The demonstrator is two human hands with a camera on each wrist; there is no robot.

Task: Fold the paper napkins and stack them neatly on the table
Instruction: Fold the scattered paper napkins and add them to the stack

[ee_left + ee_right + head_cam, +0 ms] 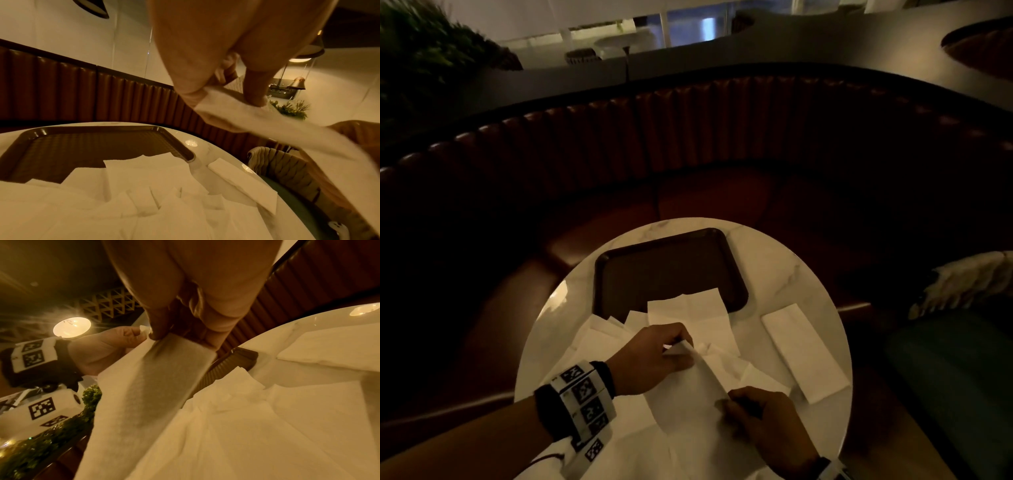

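Observation:
A white paper napkin (693,390) is lifted off the round marble table (784,274), stretched between both hands. My left hand (683,344) pinches its far corner; the left wrist view shows thumb and fingertip (255,97) on the napkin's edge (236,107). My right hand (729,404) pinches the near corner, and the right wrist view shows the napkin (156,378) hanging below the fingers (211,331). Several loose unfolded napkins (688,308) lie spread beneath. One folded napkin (803,353) lies alone at the table's right side.
A dark brown tray (664,260) sits at the far side of the table, its near edge under loose napkins. A curved brown padded bench (688,137) wraps behind the table. A teal seat with a pale cushion (962,277) is at the right.

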